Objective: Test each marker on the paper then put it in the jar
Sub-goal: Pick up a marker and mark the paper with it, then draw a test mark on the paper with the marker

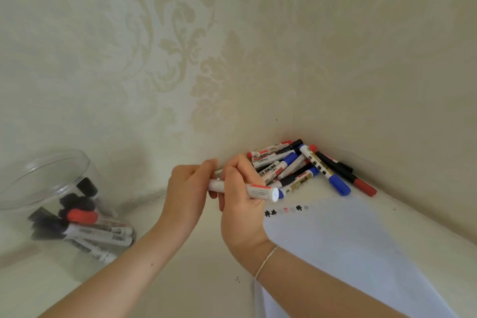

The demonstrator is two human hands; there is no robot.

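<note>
While both hands meet mid-frame, the white marker (258, 190) lies level across them: right hand (241, 196) wraps the barrel, left hand (189, 188) pinches its left end. Barrel label has a red band, print too small to read. Paper (335, 240) sits right of the right hand, small black and grey test marks (285, 210) just beside it. Marker pile (304, 165) beyond the right hand, in the corner. Jar (59, 204) well left of the left hand, markers inside.
</note>
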